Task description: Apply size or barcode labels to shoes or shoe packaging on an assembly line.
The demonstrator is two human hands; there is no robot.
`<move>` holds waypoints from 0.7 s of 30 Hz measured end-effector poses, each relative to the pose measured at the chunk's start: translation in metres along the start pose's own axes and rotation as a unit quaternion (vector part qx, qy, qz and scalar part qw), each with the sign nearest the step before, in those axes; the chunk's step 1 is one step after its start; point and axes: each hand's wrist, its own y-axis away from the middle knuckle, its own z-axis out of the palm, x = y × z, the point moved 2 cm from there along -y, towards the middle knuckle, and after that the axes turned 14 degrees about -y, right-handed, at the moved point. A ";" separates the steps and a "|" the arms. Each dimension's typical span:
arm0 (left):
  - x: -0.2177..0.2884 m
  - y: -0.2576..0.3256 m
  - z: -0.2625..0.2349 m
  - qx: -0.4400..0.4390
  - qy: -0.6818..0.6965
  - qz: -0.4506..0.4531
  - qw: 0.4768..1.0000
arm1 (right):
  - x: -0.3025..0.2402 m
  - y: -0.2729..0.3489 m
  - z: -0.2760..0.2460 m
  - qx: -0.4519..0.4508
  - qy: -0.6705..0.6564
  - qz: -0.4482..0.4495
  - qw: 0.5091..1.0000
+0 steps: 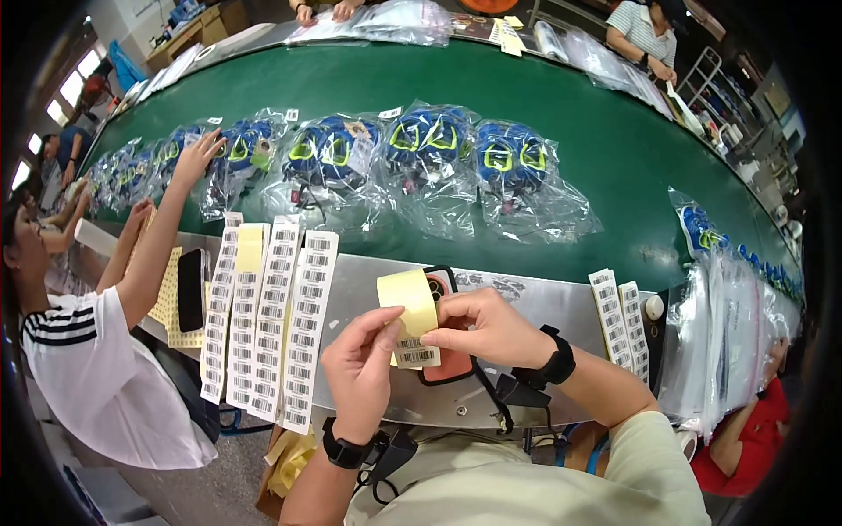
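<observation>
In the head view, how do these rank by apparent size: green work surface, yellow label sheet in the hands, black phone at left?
1. Green work surface
2. Yellow label sheet (partly hidden)
3. Black phone

The scene is viewed from the person's head through a wide fisheye camera, tilted downward and forward. The left hand (pixel 361 352) and right hand (pixel 493 329) are shown close, near the middle; the metal counter (pixel 561 309) is seen beneath them, the green conveyor belt (pixel 618 180) farther off, its edges bowed.
</observation>
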 end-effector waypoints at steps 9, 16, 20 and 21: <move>-0.004 0.004 0.005 -0.026 0.053 -0.027 0.998 | -0.005 0.001 0.001 0.096 -0.096 -0.001 0.991; -0.012 0.005 0.003 -0.018 0.002 -0.027 0.999 | -0.011 0.004 0.004 0.105 0.174 -0.276 0.939; -0.016 0.006 0.006 -0.025 0.003 -0.049 0.998 | -0.006 0.006 0.008 0.099 0.229 -0.308 0.918; -0.018 0.006 0.007 -0.030 -0.006 -0.063 0.998 | -0.003 0.007 0.007 0.094 0.231 -0.308 0.918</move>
